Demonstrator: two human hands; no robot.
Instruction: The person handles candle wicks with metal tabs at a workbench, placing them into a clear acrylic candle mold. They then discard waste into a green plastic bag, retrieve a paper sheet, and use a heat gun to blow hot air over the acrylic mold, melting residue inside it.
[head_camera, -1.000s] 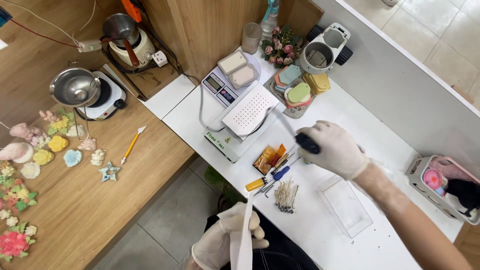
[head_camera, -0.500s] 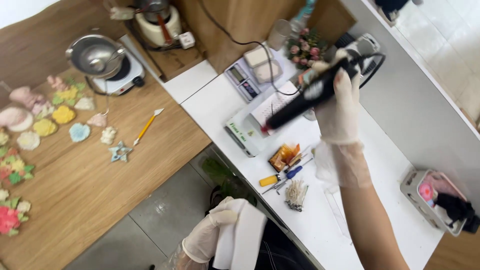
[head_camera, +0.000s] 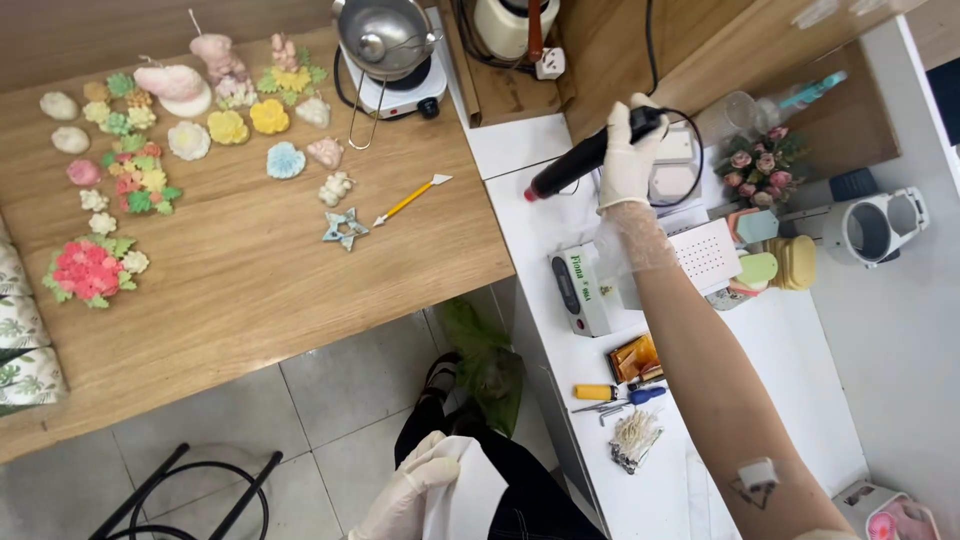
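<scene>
My right hand (head_camera: 628, 160), in a white glove, grips a black corded tool (head_camera: 585, 158) shaped like a thick pen. Its red-tipped nose points left, above the white table (head_camera: 700, 470) near the seam with the wooden table (head_camera: 250, 260). The tool's black cable (head_camera: 690, 150) loops behind my hand. My left hand (head_camera: 405, 495), also gloved, sits low over my lap and holds a white flat piece (head_camera: 465, 500). Below my right forearm stands a white scale (head_camera: 610, 285) with a perforated white sheet (head_camera: 708, 255) on it.
Many small coloured wax flowers (head_camera: 130, 185), a blue star (head_camera: 345, 228) and a yellow stick tool (head_camera: 410, 200) lie on the wooden table. A steel pot (head_camera: 385, 35) sits on a small hotplate. Small screwdrivers (head_camera: 620, 393), a wick bundle (head_camera: 632, 437) and a flower bunch (head_camera: 765, 165) lie on the white table.
My right hand has lifted the black tool from the white table and carried it up and left, toward the wooden table. My left hand keeps hold of the white piece.
</scene>
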